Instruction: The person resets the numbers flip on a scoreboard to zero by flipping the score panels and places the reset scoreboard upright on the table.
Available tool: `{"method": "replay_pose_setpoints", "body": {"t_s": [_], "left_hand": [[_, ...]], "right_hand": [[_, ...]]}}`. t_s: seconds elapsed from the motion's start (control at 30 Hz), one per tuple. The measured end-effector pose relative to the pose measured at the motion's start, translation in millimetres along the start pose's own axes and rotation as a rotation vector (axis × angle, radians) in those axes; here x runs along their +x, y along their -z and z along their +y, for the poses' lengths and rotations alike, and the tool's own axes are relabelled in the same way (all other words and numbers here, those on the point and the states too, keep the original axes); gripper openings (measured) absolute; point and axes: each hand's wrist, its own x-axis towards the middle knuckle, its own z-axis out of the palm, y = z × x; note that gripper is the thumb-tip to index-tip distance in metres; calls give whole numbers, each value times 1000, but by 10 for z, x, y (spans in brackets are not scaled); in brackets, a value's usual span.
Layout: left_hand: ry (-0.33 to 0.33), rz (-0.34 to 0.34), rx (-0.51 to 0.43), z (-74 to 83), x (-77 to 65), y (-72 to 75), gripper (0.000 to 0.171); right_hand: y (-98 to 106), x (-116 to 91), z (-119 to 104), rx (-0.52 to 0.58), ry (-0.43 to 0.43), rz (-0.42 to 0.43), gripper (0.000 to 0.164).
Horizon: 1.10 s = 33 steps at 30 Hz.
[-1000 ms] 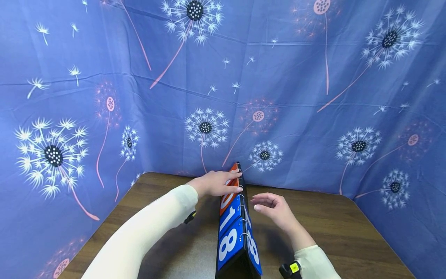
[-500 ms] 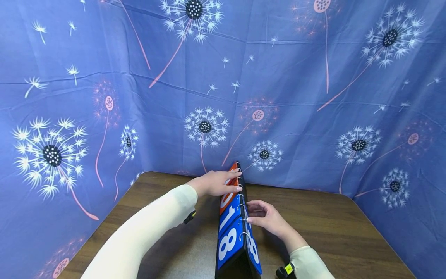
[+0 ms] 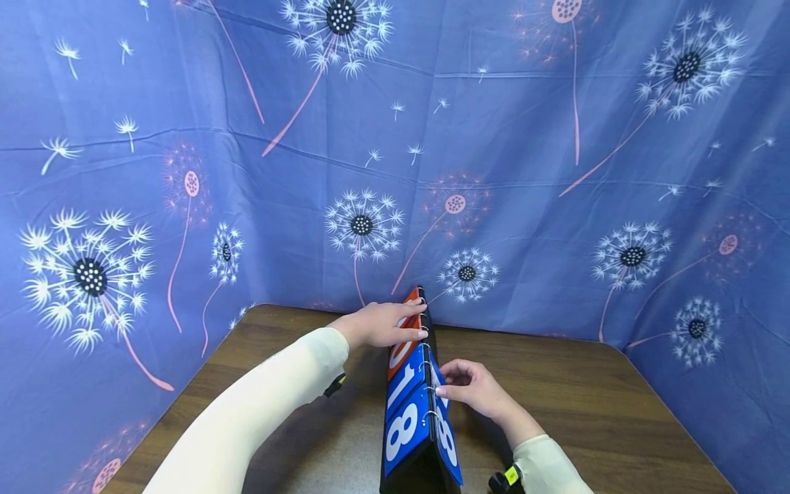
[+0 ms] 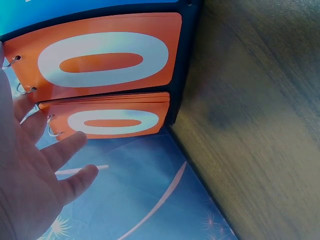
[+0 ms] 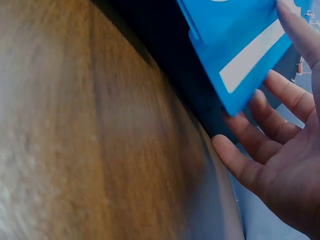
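A black tent-shaped flip scoreboard [image 3: 412, 466] stands on the table, with number cards hung on metal rings along its top ridge. My left hand [image 3: 384, 325] lies across the ridge at the far end, fingers extended over the orange cards; the left wrist view shows two orange 0 cards [image 4: 102, 60]. On the right slope, my right hand [image 3: 478, 391] pinches a blue number card [image 5: 250, 65] bearing a white bar-like digit. Its thumb is on the card's face and its fingertips are behind the edge, lifting it off the slope. Blue cards reading 1 and 8 [image 3: 402, 432] hang on the left slope.
The brown wooden table [image 3: 555, 405] extends on both sides of the scoreboard. A blue cloth with dandelion prints [image 3: 524, 137] hangs behind and at the sides, close to the scoreboard's far end.
My right hand has moved left to the right slope and taken hold of a blue card, which now tilts outward. My left hand has stayed on the ridge.
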Motion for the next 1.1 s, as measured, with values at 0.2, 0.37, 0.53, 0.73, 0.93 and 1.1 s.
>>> {"method": "replay_pose_setpoints", "body": {"t_s": [0.2, 0.37, 0.53, 0.73, 0.93, 1.1], "left_hand": [[-7, -3, 5, -9, 12, 4, 84], [-15, 2, 15, -15, 25, -3, 83], [-20, 7, 29, -27, 30, -24, 82], [-22, 0, 5, -39, 28, -20, 82], [-15, 1, -4, -39, 24, -15, 81], [-12, 7, 2, -35, 17, -21, 80]], "right_hand": [[66, -14, 19, -29, -39, 24, 23], [191, -58, 2, 62, -87, -4, 29], [354, -105, -43, 167, -164, 27, 30], [587, -192, -208, 253, -88, 24, 25], [755, -287, -369, 452, 33, -54, 22], [770, -333, -506, 572, 160, -128, 35]]}}
